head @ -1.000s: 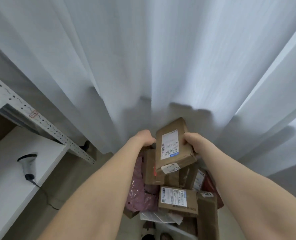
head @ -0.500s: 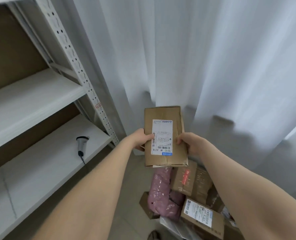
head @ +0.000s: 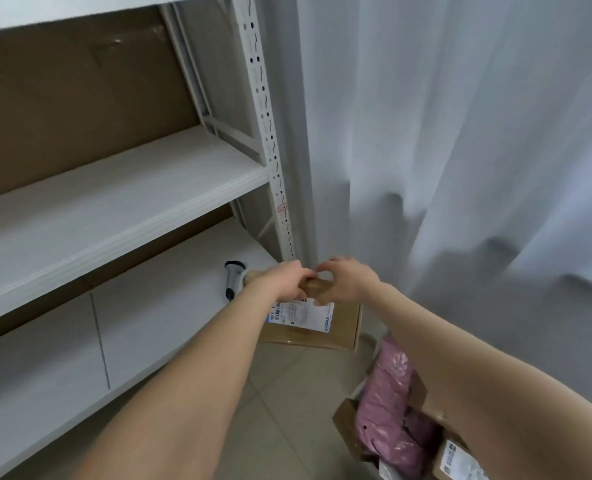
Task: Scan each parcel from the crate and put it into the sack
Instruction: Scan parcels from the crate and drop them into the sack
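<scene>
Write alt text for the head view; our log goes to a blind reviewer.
Both hands, left hand and right hand, hold a brown cardboard parcel, label up, at the edge of a white shelf where a barcode scanner lies. More parcels, one pink, sit lower right.

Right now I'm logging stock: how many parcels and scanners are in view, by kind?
Brown cardboard parcels: 3: held parcel, labelled box, box under the pink bag
Pink poly-bag parcels: 1
Handheld scanners: 1
Total: 5
</scene>
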`<state>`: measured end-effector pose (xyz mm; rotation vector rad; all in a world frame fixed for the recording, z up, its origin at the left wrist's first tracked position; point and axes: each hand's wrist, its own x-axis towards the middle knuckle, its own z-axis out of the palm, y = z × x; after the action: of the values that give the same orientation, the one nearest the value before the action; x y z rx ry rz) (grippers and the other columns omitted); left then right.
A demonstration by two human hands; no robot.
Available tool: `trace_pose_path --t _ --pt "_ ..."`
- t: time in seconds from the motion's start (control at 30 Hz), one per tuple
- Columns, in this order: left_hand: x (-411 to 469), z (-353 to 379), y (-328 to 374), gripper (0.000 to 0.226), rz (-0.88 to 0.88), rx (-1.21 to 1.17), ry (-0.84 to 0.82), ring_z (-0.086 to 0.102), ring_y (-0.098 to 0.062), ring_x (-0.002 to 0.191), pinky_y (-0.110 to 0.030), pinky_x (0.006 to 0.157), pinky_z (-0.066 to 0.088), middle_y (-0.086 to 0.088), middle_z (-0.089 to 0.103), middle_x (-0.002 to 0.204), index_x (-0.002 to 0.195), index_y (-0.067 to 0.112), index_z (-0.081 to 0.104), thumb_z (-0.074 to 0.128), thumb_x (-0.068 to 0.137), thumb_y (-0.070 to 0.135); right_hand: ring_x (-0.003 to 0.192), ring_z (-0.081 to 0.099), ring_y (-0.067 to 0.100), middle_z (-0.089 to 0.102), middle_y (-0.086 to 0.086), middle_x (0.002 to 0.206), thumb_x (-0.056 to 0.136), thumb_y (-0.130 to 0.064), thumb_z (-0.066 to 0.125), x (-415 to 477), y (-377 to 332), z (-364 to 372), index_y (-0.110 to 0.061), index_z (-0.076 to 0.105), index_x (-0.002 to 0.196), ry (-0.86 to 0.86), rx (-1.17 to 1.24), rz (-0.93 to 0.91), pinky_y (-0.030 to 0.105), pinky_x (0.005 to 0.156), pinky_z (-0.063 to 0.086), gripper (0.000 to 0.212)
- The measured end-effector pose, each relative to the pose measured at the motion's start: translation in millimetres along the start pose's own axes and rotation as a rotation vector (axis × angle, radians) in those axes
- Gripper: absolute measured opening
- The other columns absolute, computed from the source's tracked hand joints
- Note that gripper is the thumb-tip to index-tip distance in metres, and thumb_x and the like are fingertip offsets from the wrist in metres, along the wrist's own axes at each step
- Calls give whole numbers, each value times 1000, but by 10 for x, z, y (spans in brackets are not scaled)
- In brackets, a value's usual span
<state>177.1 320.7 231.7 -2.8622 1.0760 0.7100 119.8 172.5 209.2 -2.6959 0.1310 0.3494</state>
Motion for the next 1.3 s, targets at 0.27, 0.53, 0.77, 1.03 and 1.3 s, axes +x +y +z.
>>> trace_pose_path --t 0.27,0.53,0.77,1.03,1.3 --pt "-59 433 -1356 90 -423 -107 371 0 -32 147 -47 120 7 -14 0 160 153 21 -2 62 89 24 108 61 23 63 5 123 87 -35 68 903 -936 585 -11 56 133 -45 490 224 37 96 50 53" --pt "76 748 -2383 73 -732 -1081 1 49 -31 124 -37 96 43 -12 48 140 141 6 36 56 89 53 99 67 32 67 16 112 86 -20 74 1539 -1239 1089 -1 52 130 -71 1177 593 48 91 54 52" --pt "488 931 -2702 45 -804 -1476 189 57 -28 112 -46 96 49 -10 59 126 132 10 49 58 94 32 114 59 31 61 12 127 93 -20 64 2238 -1263 1338 -7 51 133 -191 1236 643 45 97 49 44" --pt "1048 1225 -3371 31 -1071 -1262 536 55 -30 97 -41 89 49 -15 58 116 119 7 50 36 102 28 122 50 32 47 15 141 91 -25 64 3263 -1054 1750 -6 36 146 -121 957 586 33 91 44 64" --pt "1566 1847 -4022 32 -1181 -1183 709 55 -32 97 -39 82 44 -13 59 116 121 10 51 34 103 30 120 50 30 47 14 142 92 -33 63 4142 -1113 2562 -1 32 146 -202 907 566 38 94 44 70"
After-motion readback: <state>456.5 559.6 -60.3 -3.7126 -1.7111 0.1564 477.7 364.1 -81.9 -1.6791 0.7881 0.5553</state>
